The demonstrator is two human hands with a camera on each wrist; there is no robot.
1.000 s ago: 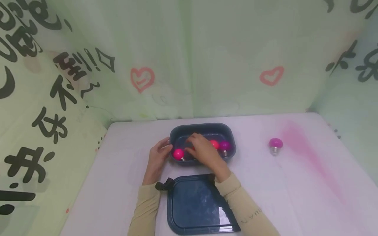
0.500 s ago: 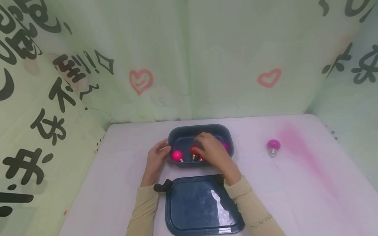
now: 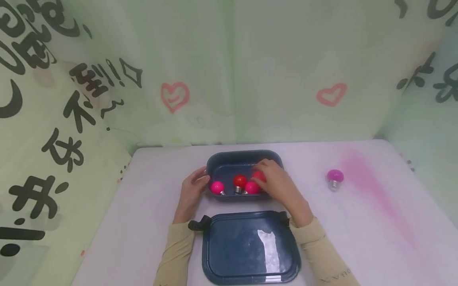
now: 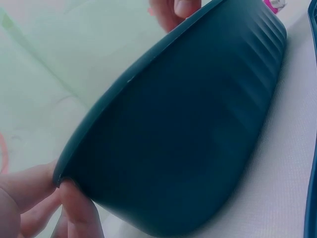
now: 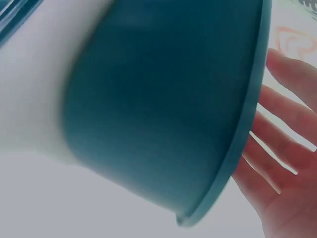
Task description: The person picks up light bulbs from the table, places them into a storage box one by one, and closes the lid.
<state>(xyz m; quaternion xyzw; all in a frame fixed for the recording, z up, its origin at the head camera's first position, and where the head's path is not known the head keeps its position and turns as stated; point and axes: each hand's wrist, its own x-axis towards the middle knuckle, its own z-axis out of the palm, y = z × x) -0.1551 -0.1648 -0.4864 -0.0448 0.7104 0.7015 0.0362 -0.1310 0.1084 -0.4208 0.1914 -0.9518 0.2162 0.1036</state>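
Observation:
A dark blue plastic box (image 3: 222, 198) stands uncovered on the table. My left hand (image 3: 193, 192) holds its left end; in the left wrist view, the fingers (image 4: 79, 210) pinch the rim. Over the right end reaches my right hand (image 3: 277, 182), its fingers (image 5: 282, 134) extended and spread past the rim in the right wrist view. Inside lie a pink light bulb (image 3: 216, 187), a red light bulb (image 3: 239, 181), a second pink bulb (image 3: 252, 188) and a reddish bulb (image 3: 259, 175) right by the right fingertips. The box's right corner is hidden behind that hand.
The matching blue lid (image 3: 247, 248) with black clips lies flat in front of the box, between the forearms. A purple light bulb (image 3: 335, 176) stands apart on the white tablecloth (image 3: 365, 238) to the right. Green cloth walls (image 3: 250, 79) with hearts and writing enclose the table.
My right hand has moved right across the box, uncovering the red and pink bulbs and covering the purple one inside. My left hand stays at the box's left end.

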